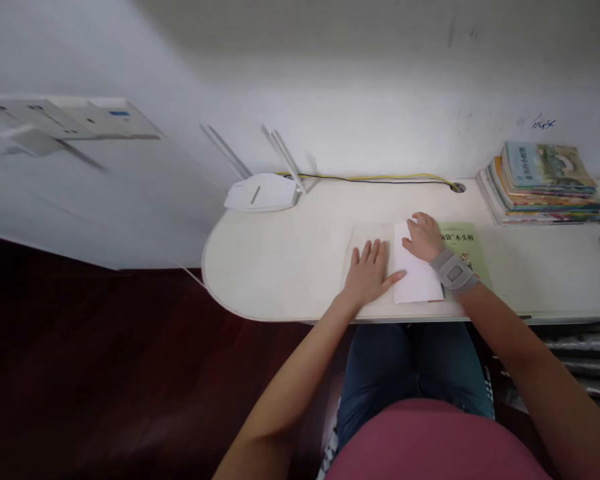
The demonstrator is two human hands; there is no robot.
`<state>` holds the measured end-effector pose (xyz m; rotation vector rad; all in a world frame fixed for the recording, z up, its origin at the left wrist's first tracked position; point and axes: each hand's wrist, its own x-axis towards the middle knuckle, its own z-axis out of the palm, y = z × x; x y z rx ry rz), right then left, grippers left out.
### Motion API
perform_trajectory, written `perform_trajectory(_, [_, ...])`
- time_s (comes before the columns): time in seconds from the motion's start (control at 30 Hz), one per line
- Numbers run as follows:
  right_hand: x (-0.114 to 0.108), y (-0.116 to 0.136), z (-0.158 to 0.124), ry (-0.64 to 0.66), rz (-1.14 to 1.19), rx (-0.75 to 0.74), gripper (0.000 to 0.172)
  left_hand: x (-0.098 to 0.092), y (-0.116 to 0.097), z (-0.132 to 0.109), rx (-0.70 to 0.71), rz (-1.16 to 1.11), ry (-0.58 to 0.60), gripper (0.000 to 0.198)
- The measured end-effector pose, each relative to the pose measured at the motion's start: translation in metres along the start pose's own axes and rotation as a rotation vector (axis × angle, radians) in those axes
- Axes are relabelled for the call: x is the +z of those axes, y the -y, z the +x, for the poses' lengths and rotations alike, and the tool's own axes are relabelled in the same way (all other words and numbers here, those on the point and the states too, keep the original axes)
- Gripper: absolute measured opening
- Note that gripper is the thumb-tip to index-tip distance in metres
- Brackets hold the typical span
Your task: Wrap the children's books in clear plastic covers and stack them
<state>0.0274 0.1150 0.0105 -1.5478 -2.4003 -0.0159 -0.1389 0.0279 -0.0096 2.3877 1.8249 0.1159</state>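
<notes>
My left hand (371,272) lies flat with its fingers spread on a clear, see-through sheet (367,232) on the white table. Its thumb reaches onto a folded white paper (417,285). My right hand (423,237), with a grey band around the wrist, rests on the upper part of that paper, fingers apart and slightly curled. Partly under my right hand and wrist is a green book (467,240) with a printed cover. How the sheet and the paper join the book is hidden.
A white router (263,193) with raised antennas stands at the back left of the white table (250,267). Yellow and black cables run along the wall to a hole (459,188). A stack of books (550,183) sits back right. Wall sockets (100,120) hold a plug.
</notes>
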Motion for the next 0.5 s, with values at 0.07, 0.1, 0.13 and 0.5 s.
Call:
perform_trajectory(0.07, [0.001,-0.0009,-0.0002,0.0,-0.003,-0.002,0.032,0.0007,0.0002,0.0,-0.003,0.003,0.003,0.092])
perform_trajectory(0.1, [0.0015,-0.0015,-0.0003,-0.002,-0.003,-0.002,0.032,0.0013,0.0004,0.0001,-0.002,0.004,0.002,0.092])
perform_trajectory(0.13, [0.002,-0.0021,-0.0004,-0.003,-0.002,-0.001,0.032,0.0021,0.0007,0.0002,0.001,0.003,-0.002,0.092])
perform_trajectory(0.5, [-0.0005,0.0023,-0.0014,-0.004,-0.019,-0.012,0.034,0.0002,0.0018,-0.0015,0.035,-0.038,-0.02,0.091])
